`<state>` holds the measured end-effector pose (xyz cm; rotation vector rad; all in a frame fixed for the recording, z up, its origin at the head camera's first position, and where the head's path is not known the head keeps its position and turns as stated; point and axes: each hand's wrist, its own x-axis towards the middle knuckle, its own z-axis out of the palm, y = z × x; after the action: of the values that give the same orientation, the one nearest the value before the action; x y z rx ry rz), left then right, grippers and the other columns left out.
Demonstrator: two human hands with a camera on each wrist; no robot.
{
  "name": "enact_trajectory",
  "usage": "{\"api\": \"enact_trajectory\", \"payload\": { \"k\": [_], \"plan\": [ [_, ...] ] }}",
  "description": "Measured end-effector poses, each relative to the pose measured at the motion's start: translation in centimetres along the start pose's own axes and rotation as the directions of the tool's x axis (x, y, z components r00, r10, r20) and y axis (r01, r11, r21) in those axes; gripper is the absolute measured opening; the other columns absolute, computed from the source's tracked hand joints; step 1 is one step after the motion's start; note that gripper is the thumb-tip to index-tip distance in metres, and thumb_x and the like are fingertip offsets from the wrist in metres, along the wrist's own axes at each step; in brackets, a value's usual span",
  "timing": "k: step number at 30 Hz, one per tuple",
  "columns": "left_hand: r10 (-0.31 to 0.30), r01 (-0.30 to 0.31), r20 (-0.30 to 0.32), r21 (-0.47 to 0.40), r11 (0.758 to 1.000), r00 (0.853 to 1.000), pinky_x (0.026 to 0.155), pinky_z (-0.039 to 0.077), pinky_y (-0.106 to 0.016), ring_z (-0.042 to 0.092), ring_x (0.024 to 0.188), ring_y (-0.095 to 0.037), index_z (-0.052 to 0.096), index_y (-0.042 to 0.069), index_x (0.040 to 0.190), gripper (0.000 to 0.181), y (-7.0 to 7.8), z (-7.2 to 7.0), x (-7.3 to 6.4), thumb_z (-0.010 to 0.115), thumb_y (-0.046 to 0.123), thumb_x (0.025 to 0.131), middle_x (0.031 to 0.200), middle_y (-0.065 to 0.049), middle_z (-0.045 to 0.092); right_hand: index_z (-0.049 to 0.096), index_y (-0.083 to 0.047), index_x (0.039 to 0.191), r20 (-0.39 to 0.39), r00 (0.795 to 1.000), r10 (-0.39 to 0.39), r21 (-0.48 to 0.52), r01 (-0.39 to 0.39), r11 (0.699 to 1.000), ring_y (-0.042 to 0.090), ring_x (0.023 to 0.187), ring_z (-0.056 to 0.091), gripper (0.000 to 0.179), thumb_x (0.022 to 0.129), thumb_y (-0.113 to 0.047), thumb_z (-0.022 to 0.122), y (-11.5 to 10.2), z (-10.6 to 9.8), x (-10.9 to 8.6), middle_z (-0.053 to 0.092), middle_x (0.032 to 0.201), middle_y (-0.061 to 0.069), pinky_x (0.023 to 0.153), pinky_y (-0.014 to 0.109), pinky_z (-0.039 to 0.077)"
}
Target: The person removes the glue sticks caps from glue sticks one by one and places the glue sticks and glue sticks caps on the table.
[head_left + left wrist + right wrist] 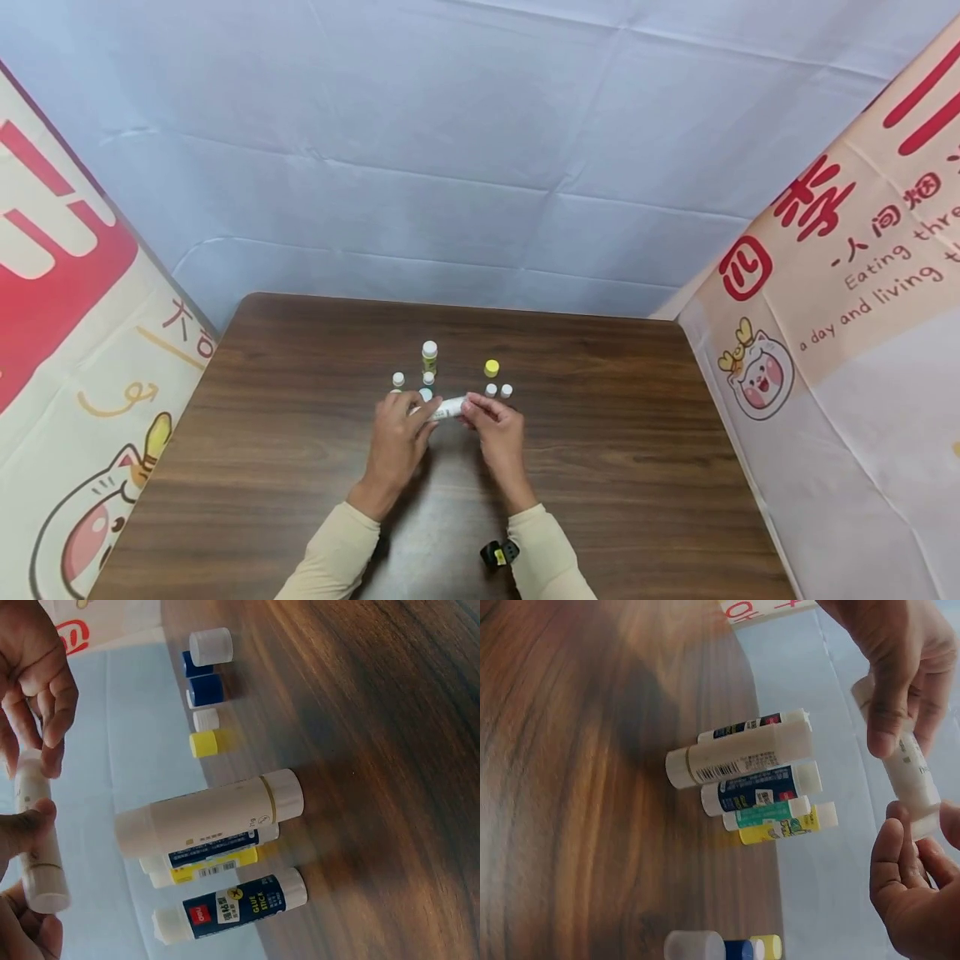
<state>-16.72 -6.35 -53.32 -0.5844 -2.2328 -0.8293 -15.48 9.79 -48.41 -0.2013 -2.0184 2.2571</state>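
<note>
A white glue stick [452, 407] is held crosswise between both hands above the table. My left hand [399, 435] grips its body, with the thumb [36, 819] along the tube near the end with the gold band. At the other end, my right hand [497, 427] pinches the pale cap end with thumb and fingertips. Just beyond the hands stand several upright glue sticks: a large white one [214, 814], a dark blue one [240, 907], a green one [765, 815] and a yellow one [780, 829]. The left hand partly hides this group in the head view.
Loose caps stand right of the glue sticks: a yellow cap [491, 367], a large translucent cap [211, 646], a blue cap [206, 690] and a small white cap [206, 719]. A small black device [498, 554] is beside the right sleeve. Printed cloth walls surround the wooden table [637, 467].
</note>
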Motion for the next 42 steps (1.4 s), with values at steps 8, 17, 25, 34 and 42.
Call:
{"api": "enact_trajectory", "payload": {
  "k": [8,17,25,34,42],
  "plan": [
    [-0.111,0.108,-0.091,-0.040,0.993,0.990,0.067,0.036,-0.044,0.057,0.079,-0.030,0.075,0.005,0.102,0.035,-0.7,-0.9,-0.2,0.079,0.015,0.069,0.090,-0.010,0.064,0.062,0.021,0.107,-0.032,0.991,-0.132,-0.040,0.131,0.991,0.008,0.073,0.065,0.024,0.085,0.012,0.063,-0.7,-1.4,0.6,0.063,0.100,0.036,0.068,0.020,0.054],
    [-0.334,0.313,-0.128,-0.163,0.936,0.934,0.077,0.044,-0.038,0.064,0.087,-0.030,0.070,0.000,0.109,0.040,-1.4,-1.7,-1.4,0.081,0.005,0.070,0.098,-0.014,0.068,0.061,0.021,0.108,-0.093,0.983,-0.160,-0.027,0.158,0.987,0.010,0.085,0.065,0.026,0.085,0.011,0.065,1.2,-3.7,1.2,0.061,0.106,0.037,0.074,0.016,0.052],
    [-0.448,0.419,-0.078,-0.240,0.876,0.891,0.080,0.052,-0.044,0.066,0.090,-0.031,0.064,-0.003,0.106,0.033,-1.2,-1.9,-2.9,0.078,-0.001,0.076,0.098,-0.017,0.068,0.070,0.008,0.104,-0.132,0.937,-0.324,-0.320,0.270,0.908,0.018,0.078,0.064,0.023,0.082,0.004,0.072,4.9,-6.0,1.6,0.069,0.099,0.022,0.067,0.014,0.049],
    [-0.607,0.594,0.026,-0.246,0.766,0.794,0.082,0.054,-0.042,0.066,0.097,-0.034,0.057,-0.005,0.110,0.034,-1.6,-1.2,-4.5,0.074,-0.004,0.081,0.102,-0.023,0.067,0.074,0.001,0.100,-0.079,0.904,-0.419,-0.671,0.263,0.693,0.022,0.080,0.065,0.027,0.075,0.009,0.072,8.1,-7.6,1.0,0.070,0.101,0.012,0.064,0.029,0.052],
    [-0.627,0.630,0.076,-0.171,0.758,0.775,0.082,0.053,-0.045,0.066,0.097,-0.035,0.055,-0.001,0.108,0.034,-2.2,-0.4,-5.2,0.074,-0.004,0.080,0.102,-0.023,0.068,0.073,0.002,0.101,-0.068,0.926,-0.371,-0.691,0.224,0.687,0.025,0.083,0.065,0.028,0.074,0.010,0.071,9.5,-7.7,0.8,0.070,0.101,0.014,0.068,0.038,0.053]
  ]
}}
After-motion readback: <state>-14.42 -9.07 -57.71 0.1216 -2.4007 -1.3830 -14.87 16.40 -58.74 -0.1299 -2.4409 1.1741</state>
